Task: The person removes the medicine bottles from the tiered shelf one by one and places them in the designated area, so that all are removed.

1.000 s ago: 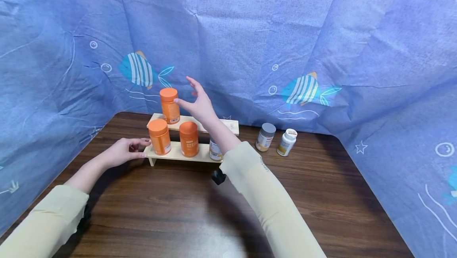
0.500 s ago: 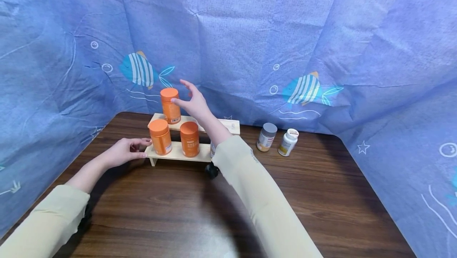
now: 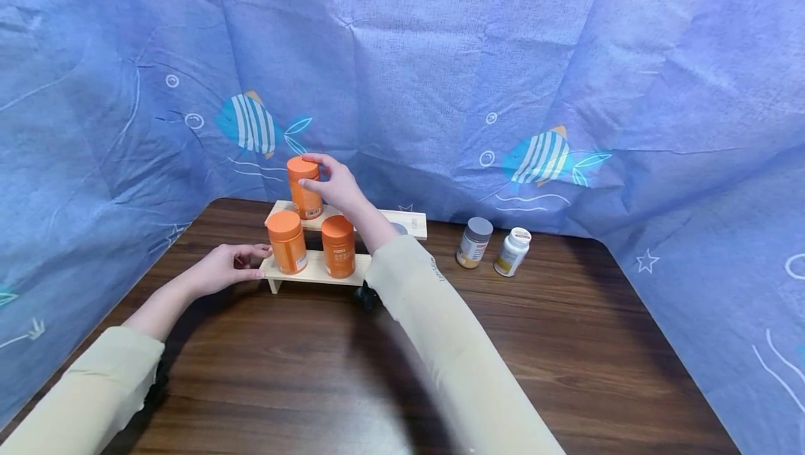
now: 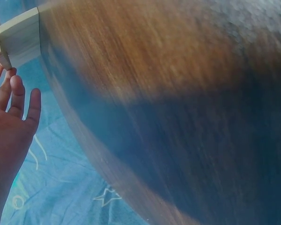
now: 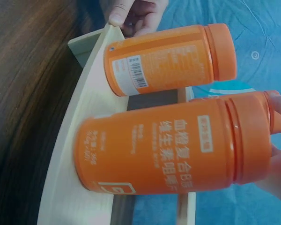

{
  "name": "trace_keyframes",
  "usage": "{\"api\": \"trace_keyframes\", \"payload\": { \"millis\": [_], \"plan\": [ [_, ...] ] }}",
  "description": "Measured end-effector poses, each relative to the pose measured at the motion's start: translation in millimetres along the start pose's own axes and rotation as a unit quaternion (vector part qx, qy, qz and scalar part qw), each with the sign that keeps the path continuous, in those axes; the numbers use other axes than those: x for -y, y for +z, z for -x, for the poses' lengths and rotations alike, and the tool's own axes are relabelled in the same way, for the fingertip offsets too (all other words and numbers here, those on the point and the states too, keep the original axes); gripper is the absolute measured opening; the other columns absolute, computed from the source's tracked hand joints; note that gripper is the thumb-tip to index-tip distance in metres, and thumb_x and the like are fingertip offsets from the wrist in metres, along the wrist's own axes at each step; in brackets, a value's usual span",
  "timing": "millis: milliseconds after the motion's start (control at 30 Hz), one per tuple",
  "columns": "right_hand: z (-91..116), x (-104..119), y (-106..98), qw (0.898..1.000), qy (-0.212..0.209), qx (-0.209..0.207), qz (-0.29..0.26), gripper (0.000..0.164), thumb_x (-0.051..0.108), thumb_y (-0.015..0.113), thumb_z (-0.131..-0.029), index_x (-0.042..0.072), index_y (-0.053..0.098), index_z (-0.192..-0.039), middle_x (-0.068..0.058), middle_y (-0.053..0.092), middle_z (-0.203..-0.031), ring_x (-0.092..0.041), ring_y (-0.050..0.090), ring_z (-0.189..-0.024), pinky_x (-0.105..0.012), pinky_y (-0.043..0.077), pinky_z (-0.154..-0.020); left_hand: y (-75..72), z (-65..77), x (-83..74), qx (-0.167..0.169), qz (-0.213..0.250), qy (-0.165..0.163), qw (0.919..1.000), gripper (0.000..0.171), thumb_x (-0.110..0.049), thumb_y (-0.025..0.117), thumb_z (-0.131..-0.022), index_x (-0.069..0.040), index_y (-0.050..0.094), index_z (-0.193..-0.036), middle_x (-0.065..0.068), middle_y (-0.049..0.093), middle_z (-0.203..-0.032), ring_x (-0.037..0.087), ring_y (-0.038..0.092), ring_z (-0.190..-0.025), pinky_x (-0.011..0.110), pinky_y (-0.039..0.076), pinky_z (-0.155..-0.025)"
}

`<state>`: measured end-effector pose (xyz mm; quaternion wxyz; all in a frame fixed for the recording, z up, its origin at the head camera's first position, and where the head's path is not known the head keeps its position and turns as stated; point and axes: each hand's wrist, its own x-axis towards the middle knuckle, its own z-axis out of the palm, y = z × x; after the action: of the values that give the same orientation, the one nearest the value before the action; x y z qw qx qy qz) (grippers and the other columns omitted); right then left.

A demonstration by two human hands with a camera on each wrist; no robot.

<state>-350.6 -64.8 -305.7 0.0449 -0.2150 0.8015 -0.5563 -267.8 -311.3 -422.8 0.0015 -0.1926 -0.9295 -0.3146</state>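
My right hand reaches over a two-tier wooden rack and grips an orange supplement bottle near its lid, thumb in front and fingers at the far side. That bottle stands upright on the upper shelf's left end. Two more orange bottles, a left one and a middle one, stand on the lower shelf. My left hand pinches the lower shelf's left end; the right wrist view shows its thumb on the shelf edge. In the left wrist view, its fingers touch the wood.
Right of the rack, a grey-capped bottle and a white-capped bottle stand on the dark wooden table. Another grey lid shows partly behind my right forearm. A blue fish-patterned cloth surrounds the table at the back and sides.
My right hand has moved left and lowered slightly, its fingers closing around the upper orange bottle. The left hand keeps its hold on the rack.
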Motion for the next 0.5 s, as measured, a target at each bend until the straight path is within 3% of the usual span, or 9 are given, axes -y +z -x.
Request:
{"api": "trace_keyframes", "payload": {
  "millis": [400,500],
  "plan": [
    [3.4,-2.2,9.3,0.998,-0.016,-0.056,0.013,0.043,0.018,0.070,-0.086,0.023,0.056,-0.126,0.001,0.057,-0.127,-0.014,0.055,-0.110,-0.028,0.049,-0.086,1.0,0.2,-1.1,0.000,0.005,-0.003,1.0000,0.043,-0.028,0.073,-0.083,-0.003,0.064,-0.118,0.019,0.058,-0.126,0.013,0.048,-0.075,0.025,0.041,-0.064],
    [4.8,-2.4,8.8,0.997,-0.025,-0.064,0.020,0.042,0.018,0.071,-0.085,0.022,0.057,-0.125,0.002,0.058,-0.126,-0.014,0.056,-0.107,-0.025,0.049,-0.084,1.5,0.3,-0.9,-0.006,0.008,0.003,0.9999,0.042,-0.026,0.073,-0.083,-0.005,0.063,-0.117,0.016,0.063,-0.116,0.012,0.048,-0.073,0.025,0.040,-0.062]
  ]
}}
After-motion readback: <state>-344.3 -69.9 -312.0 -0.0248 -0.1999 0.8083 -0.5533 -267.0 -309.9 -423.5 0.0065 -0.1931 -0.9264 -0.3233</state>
